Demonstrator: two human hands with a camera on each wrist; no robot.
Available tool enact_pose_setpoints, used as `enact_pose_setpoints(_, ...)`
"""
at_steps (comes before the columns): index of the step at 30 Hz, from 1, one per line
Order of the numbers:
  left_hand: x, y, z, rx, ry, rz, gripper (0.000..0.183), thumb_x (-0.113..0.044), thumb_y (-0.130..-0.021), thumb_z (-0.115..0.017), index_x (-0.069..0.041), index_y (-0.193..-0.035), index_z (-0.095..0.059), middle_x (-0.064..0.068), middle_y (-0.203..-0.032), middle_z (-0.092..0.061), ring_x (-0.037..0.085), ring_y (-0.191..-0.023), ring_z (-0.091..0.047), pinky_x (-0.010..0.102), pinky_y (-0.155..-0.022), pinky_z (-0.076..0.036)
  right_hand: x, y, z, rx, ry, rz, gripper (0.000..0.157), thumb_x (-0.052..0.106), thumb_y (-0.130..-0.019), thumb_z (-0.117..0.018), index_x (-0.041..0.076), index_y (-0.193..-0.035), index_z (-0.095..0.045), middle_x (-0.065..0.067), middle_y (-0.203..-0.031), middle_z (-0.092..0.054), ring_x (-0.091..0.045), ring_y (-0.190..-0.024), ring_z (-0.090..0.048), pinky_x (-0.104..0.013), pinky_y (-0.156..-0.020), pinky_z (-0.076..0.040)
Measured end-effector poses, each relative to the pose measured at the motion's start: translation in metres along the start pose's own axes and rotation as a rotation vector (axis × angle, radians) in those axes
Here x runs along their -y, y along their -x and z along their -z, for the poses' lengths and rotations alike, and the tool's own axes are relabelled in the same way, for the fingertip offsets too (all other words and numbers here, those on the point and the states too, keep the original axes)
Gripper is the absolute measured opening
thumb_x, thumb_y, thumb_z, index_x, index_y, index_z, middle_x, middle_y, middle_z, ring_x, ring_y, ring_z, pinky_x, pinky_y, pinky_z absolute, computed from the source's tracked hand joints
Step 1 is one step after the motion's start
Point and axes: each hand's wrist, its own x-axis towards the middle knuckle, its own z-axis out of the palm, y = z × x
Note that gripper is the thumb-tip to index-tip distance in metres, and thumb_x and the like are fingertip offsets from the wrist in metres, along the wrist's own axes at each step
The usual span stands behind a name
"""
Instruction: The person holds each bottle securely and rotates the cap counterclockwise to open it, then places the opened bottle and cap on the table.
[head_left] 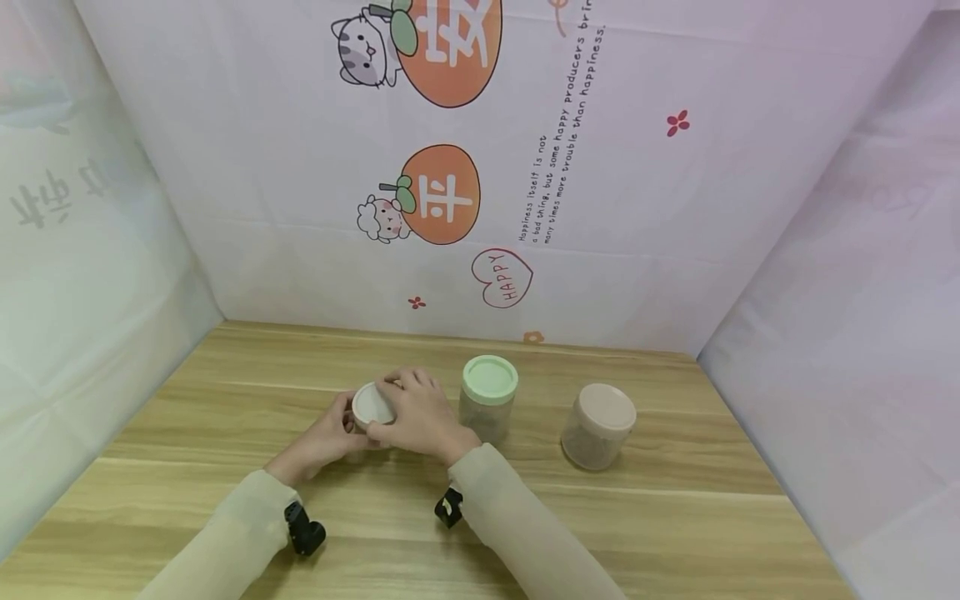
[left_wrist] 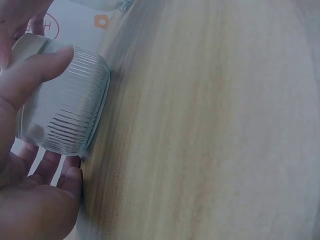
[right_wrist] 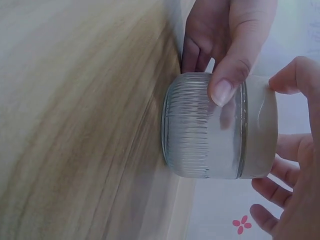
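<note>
You are gripping a clear glass jar (right_wrist: 190, 130) at the left of the three jars on the tabletop (head_left: 675, 525), and it is standing upright between your hands. Your left hand (head_left: 326, 440) is wrapping round the glass, its thumb lying across the side just below the white lid (head_left: 367, 406). Your right hand (head_left: 423, 417) is holding that lid by its rim, fingers spread round the edge — the lid is sitting on the jar's mouth. Ribs are running round the lower glass; what the jar is holding, you cannot tell from these views.

Just beside your right hand, a taller jar with a green lid (head_left: 489, 379) is standing upright, something dull and greyish showing through its glass, too blurred to name. Farther right, well apart from your hands, a jar with a pale pink lid (head_left: 606, 408) is standing closed, its contents too hazy to make out.

In the head view, your right hand is covering part of the white lid and hiding much of the glass below. Behind the jars, a printed white cloth (head_left: 615, 292) is hanging — fruit, animals and lettering are decorating it.
</note>
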Motion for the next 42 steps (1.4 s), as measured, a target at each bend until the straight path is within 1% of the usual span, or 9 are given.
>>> enact_pose_setpoints(7,0.0,0.0,0.001,0.006,0.001,-0.01,0.094,-0.022,-0.087,-0.081,-0.001,-0.153,-0.017,0.023,-0.15,-0.029,0.04,-0.135,-0.033,0.059,-0.109,-0.03,-0.002,0.001,0.002,0.006,-0.049,0.027,0.069,0.048,-0.085,-0.061,0.015,-0.146,-0.054,0.002,-0.146,-0.05,-0.019,-0.13,-0.043,-0.042,-0.106,-0.037)
enact_pose_setpoints(12,-0.001,0.001,0.0,0.006,-0.005,-0.014,0.094,-0.022,-0.087,-0.081,-0.001,-0.152,-0.017,0.023,-0.15,-0.029,0.041,-0.135,-0.034,0.059,-0.108,-0.032,-0.002,0.001,0.003,0.003,-0.05,0.03,0.07,0.05,-0.085,-0.061,0.017,-0.147,-0.053,0.0,-0.147,-0.049,-0.02,-0.131,-0.043,-0.043,-0.105,-0.036)
enact_pose_setpoints(17,-0.002,0.001,0.0,0.005,-0.012,-0.009,0.092,-0.022,-0.087,-0.081,-0.002,-0.152,-0.018,0.022,-0.149,-0.029,0.038,-0.131,-0.037,0.056,-0.104,-0.036,0.0,0.001,0.004,-0.018,-0.06,-0.004,0.069,0.054,-0.087,-0.06,0.019,-0.146,-0.053,-0.005,-0.148,-0.048,-0.023,-0.132,-0.043,-0.046,-0.104,-0.036)
enact_pose_setpoints(22,0.0,0.0,0.0,-0.001,-0.022,-0.008,0.092,-0.022,-0.086,-0.082,-0.003,-0.151,-0.019,0.021,-0.149,-0.03,0.036,-0.127,-0.04,0.05,-0.099,-0.039,0.003,0.001,0.003,-0.058,-0.055,-0.045,0.067,0.058,-0.088,-0.059,0.02,-0.142,-0.056,-0.004,-0.145,-0.05,-0.024,-0.13,-0.045,-0.046,-0.103,-0.036)
enact_pose_setpoints(25,0.0,-0.001,0.0,0.0,-0.015,-0.003,0.093,-0.022,-0.086,-0.082,-0.003,-0.152,-0.019,0.021,-0.149,-0.03,0.037,-0.129,-0.039,0.052,-0.101,-0.039,0.004,0.002,0.001,-0.086,-0.03,-0.056,0.067,0.061,-0.089,-0.059,0.018,-0.141,-0.058,-0.004,-0.143,-0.052,-0.024,-0.129,-0.047,-0.045,-0.1,-0.037)
enact_pose_setpoints(29,0.003,-0.002,0.0,0.005,0.004,-0.005,0.093,-0.022,-0.087,-0.081,-0.003,-0.152,-0.018,0.021,-0.15,-0.029,0.038,-0.132,-0.037,0.057,-0.105,-0.035,0.008,0.002,0.0,-0.132,0.031,-0.083,0.067,0.064,-0.09,-0.059,0.017,-0.137,-0.062,-0.005,-0.136,-0.056,-0.023,-0.123,-0.05,-0.042,-0.094,-0.04)
enact_pose_setpoints(33,0.005,-0.003,0.0,0.006,0.012,-0.011,0.093,-0.023,-0.087,-0.081,-0.003,-0.152,-0.018,0.021,-0.151,-0.03,0.037,-0.132,-0.038,0.056,-0.104,-0.037,0.011,0.001,-0.001,-0.174,0.073,-0.117,0.065,0.067,-0.09,-0.058,0.018,-0.132,-0.065,-0.004,-0.128,-0.06,-0.021,-0.115,-0.052,-0.039,-0.088,-0.04)
enact_pose_setpoints(37,0.005,-0.003,0.0,0.011,0.015,-0.014,0.092,-0.024,-0.087,-0.081,-0.003,-0.152,-0.018,0.02,-0.15,-0.031,0.038,-0.134,-0.037,0.057,-0.105,-0.036,0.013,0.001,-0.002,-0.178,0.084,-0.136,0.068,0.071,-0.089,-0.057,0.017,-0.13,-0.066,-0.004,-0.125,-0.06,-0.021,-0.114,-0.052,-0.039,-0.089,-0.04)
enact_pose_setpoints(42,0.004,-0.002,0.001,0.007,0.008,-0.009,0.093,-0.023,-0.088,-0.08,-0.003,-0.152,-0.017,0.021,-0.15,-0.03,0.045,-0.141,-0.027,0.063,-0.112,-0.026,0.016,0.001,-0.003,-0.161,0.092,-0.149,0.071,0.074,-0.088,-0.057,0.016,-0.127,-0.067,-0.005,-0.125,-0.058,-0.022,-0.115,-0.052,-0.039,-0.088,-0.04)
